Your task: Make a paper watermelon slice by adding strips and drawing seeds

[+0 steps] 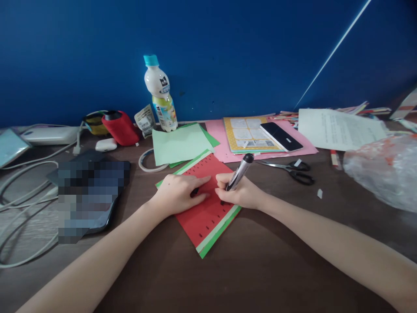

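A red paper sheet (208, 191) with light green and green strips along two edges lies at an angle on the table. Rows of short black marks run beside both strips. My right hand (243, 191) grips a marker (239, 171), tilted with its tip down at the marks near the lower right strip. Flat on the upper left of the sheet rests my left hand (177, 193), index finger and thumb stretched out. Between them shows a small black cap (194, 191), partly hidden, tucked in the hand.
Behind the sheet lie green papers (182, 143), a tape roll (151, 161) and a bottle (161, 95). Scissors (293, 169), a phone (282, 136) on pink paper (215, 134), and a plastic bag (384, 169) are to the right. Cables (29, 204) and a dark device (110, 195) lie left.
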Available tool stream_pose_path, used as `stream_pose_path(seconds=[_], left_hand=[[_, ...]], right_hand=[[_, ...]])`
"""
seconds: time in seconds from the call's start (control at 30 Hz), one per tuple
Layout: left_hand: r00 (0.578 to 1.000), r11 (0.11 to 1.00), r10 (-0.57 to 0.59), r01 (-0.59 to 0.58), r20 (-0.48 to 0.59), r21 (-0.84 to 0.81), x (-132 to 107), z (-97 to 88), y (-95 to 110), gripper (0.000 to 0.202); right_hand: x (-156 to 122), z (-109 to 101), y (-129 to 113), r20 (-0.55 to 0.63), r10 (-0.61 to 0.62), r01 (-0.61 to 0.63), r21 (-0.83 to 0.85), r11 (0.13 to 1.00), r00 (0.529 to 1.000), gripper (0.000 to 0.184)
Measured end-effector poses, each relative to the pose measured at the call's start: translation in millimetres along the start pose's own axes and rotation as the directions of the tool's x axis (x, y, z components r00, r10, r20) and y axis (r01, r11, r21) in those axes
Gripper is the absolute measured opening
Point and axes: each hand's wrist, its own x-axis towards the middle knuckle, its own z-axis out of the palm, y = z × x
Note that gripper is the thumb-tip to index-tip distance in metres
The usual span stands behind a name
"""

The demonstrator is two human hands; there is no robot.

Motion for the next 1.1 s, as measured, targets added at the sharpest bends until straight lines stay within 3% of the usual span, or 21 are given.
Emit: stream_pose_path(seconds=[0.2, 0.37, 1.1], left_hand=[[1.000, 1.000, -0.025, 0.025, 0.001, 0.006, -0.6, -2.0, 3.0, 0.043], [1.000, 0.999, -0.017, 0.017, -0.007, 0.046, 0.3, 0.7, 2.9, 0.042], [1.000, 1.000, -0.011, 0.011, 0.006, 0.013, 0.9, 0.2, 2.8, 0.041]], right_hand=[[-2.4, -0.9, -9.2, -0.118, 0.008, 0.007, 0.133, 0.991, 0.993, 0.028], [-2.4, 6.1, -11.1, -0.012, 0.009, -0.008, 0.065, 0.998, 1.000, 0.028], [-1.9, 8.5, -6.5, 0.020, 0.010, -0.010, 0.003, 1.000, 1.000, 0.029]])
